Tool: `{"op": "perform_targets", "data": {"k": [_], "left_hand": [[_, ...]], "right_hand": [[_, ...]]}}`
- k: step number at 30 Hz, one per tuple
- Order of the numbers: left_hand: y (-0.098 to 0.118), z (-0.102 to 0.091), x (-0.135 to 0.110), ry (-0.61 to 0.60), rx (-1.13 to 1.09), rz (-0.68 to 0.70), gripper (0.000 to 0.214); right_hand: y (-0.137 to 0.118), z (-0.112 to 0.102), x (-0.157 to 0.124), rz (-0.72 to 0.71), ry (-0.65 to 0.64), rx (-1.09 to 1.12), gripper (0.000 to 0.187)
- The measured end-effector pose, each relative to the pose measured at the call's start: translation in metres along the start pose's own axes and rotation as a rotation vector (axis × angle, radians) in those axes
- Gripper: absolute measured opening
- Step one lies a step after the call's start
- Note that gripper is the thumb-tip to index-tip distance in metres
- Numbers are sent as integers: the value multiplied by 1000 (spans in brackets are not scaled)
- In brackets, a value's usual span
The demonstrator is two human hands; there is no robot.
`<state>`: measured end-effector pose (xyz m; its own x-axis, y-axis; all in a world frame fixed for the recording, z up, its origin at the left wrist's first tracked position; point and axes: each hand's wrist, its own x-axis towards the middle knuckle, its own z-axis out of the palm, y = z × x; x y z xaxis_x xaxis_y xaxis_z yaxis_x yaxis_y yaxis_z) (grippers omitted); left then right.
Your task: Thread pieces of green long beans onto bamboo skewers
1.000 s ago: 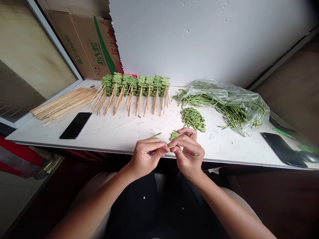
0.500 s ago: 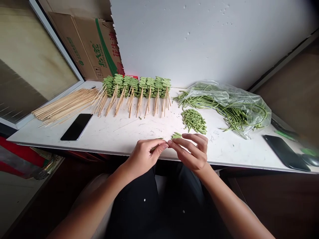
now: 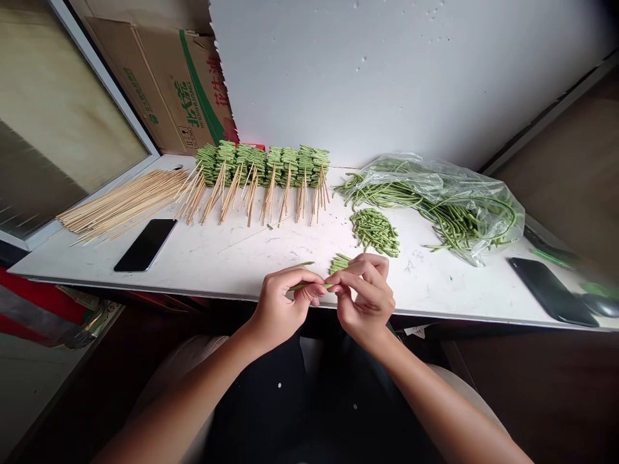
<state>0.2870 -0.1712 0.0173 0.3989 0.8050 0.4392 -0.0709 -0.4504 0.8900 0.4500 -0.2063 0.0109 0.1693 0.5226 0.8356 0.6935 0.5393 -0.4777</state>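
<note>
Close together over the table's front edge, my left hand (image 3: 286, 298) and my right hand (image 3: 363, 296) pinch one green bean (image 3: 328, 285) between their fingertips. Both hands are closed on it, and its ends are partly hidden by the fingers. Another bean tip (image 3: 305, 263) pokes out above my left hand. Just behind my right hand lies a small row of cut beans (image 3: 339, 261). Beyond that is a heap of short bean pieces (image 3: 375, 231).
Stacked bean skewers (image 3: 261, 166) line the back, sticks facing me. Bare bamboo skewers (image 3: 123, 203) lie at left beside a black phone (image 3: 146, 245). Long beans (image 3: 454, 222) spill from a clear plastic bag (image 3: 493, 200) at right, near another dark phone (image 3: 551, 291). A single skewer (image 3: 251, 236) lies mid-table.
The bean between my fingertips now shows more clearly. My right hand has drawn its fingers in and shifted slightly left. The view has moved a little.
</note>
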Motion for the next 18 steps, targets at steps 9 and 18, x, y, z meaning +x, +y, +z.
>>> {"op": "perform_targets", "data": {"k": [9,18], "left_hand": [[-17,10,-10,109,67,110,16],[-20,-11,2,0,496,324,14]], "right_hand": [[0,5,-7,126,-30,113,20],[43,-16,1,-552,-164,-354,42]]}}
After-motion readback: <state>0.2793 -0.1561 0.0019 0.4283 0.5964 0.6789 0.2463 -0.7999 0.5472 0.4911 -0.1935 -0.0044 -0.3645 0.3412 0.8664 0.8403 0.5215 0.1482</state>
